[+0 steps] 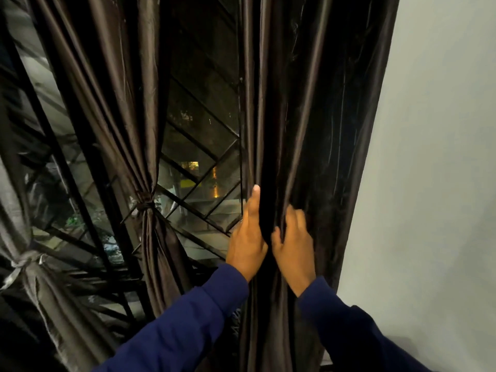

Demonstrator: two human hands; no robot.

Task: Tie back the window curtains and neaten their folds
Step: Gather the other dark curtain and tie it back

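Two dark blue sleeves (188, 315) come up from the bottom of the view, nearest to the eye, and lead to the hands working side by side on the right-hand curtain (316, 130). The left hand (248, 237) lies along the curtain's inner edge with its fingers reaching upward, the thumb and fingers seemingly closed round a narrow fold there. The right hand (294, 248), just beside it, has its fingers curled into the next pleat, bunching the dark satin. Its outline is a little blurred, so exactly how much cloth it has I cannot tell. The two hands sit close together with only a deep black fold between them, which looks like gathering the panel into a bundle at waist height so that a tie can go round it.

This curtain hangs loose from above the hands down past them, not yet tied. To the left of the hands, a second curtain (126, 103) is already drawn in and cinched by a dark tie (145, 204), its folds flaring below the knot. Farther left, near the frame's edge, a greyer panel (29, 277) is knotted too. Between the hands and that tied curtain the window grille (204, 167) shows, with lit windows outside. To the right of the hands stands a plain pale wall (434, 157).
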